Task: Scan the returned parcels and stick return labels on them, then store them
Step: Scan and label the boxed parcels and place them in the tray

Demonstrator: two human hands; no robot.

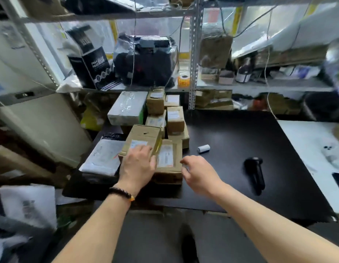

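One white poly mailer (pixel 103 158) lies flat at the left end of the black table (pixel 240 130), its printed face up. Just right of it, the pile of returned parcels holds about seven brown cardboard boxes and one white wrapped box (pixel 127 109) at the back; blur keeps the count loose.

The nearest carton (pixel 144 135) sits tilted on the pile at the table's near-left. Its labelled face is up and its long axis runs away from the person, leaning a little right. The left hand (pixel 137 165), with a bead bracelet at the wrist, rests on that face, fingers straight and close together over part of the label, thumb at the right edge.

Beneath it lies a flat parcel (pixel 167 160), label up. The right hand (pixel 198 172) hangs just beside its right edge with fingers loosely curled and holding nothing; whether it touches cannot be told.

Further right, one small white label roll (pixel 203 149) lies on its side. One black scanner (pixel 255 173) lies well apart from the hands, long axis near to far, handle toward the person.
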